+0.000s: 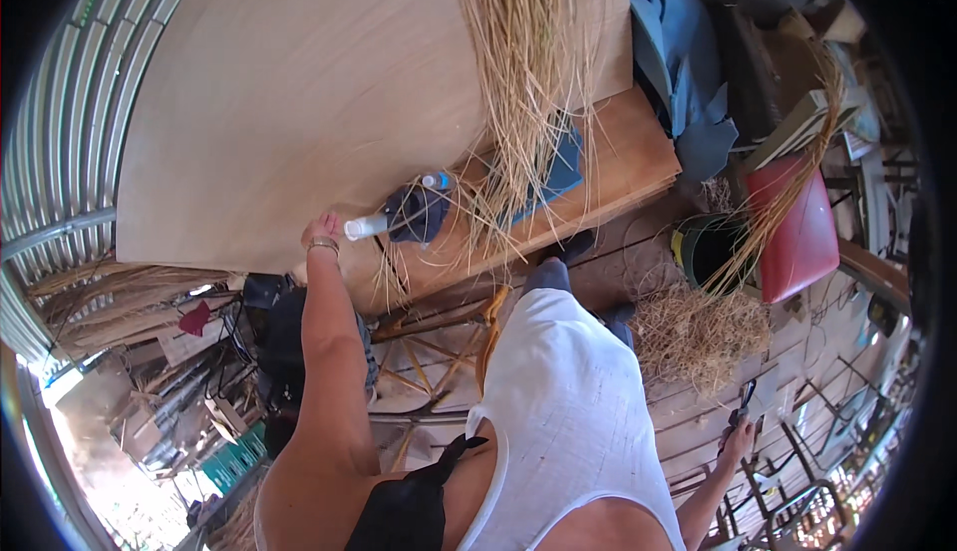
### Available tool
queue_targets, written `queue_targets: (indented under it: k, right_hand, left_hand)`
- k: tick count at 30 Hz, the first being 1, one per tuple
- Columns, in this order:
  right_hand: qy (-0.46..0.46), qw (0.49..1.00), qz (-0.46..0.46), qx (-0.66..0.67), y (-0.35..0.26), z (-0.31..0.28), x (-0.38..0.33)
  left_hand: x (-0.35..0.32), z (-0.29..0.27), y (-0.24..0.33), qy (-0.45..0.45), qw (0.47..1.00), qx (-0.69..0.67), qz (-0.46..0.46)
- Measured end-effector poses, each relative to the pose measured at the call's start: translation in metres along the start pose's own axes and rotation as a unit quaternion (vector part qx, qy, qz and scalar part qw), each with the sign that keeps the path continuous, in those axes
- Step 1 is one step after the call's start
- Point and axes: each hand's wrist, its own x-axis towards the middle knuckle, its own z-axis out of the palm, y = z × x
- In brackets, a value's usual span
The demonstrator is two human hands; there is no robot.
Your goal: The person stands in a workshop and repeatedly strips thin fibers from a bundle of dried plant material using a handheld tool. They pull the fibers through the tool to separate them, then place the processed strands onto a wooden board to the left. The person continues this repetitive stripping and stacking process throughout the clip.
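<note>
My left hand [321, 231], a bracelet at its wrist, is stretched out at the lower edge of a large pale wooden panel [289, 92]. Its fingers look extended against the panel, beside a white bottle [366, 226]. Next to that bottle lie a dark cloth bundle [417, 214] and a blue-labelled bottle [436, 181]. Low at the right, my right hand [738, 438] is closed round a dark tool [740, 409]; its exact kind is too small to make out. Long dry straw stalks [523, 42] hang over the panel and onto a wooden bench [628, 142].
A straw pile [698, 337] covers part of the floor beside a dark bucket [713, 247] and a red cushioned seat [793, 227]. Blue sheeting [683, 62] stands at the bench's right end. A yellowish wooden frame [429, 357] sits below the bench. Metal frames [797, 496] crowd the lower right.
</note>
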Motion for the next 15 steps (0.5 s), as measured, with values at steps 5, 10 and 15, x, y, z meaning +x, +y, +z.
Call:
queue_targets:
  k: [5,10,15]
  right_hand:
    - [0.000,0.999,-0.005,-0.037,-0.033,0.001,-0.003]
    - [-0.016,0.998,-0.019,-0.051,-0.071,0.008,-0.017]
    - [-0.006,0.996,-0.036,-0.087,-0.105,0.020,-0.027]
  left_hand:
    - [0.019,-0.010,-0.012,0.047,0.953,0.264,0.138]
    - [-0.024,0.003,-0.010,-0.028,0.587,0.748,0.309]
    - [-0.002,0.013,-0.013,-0.003,0.546,0.787,0.286]
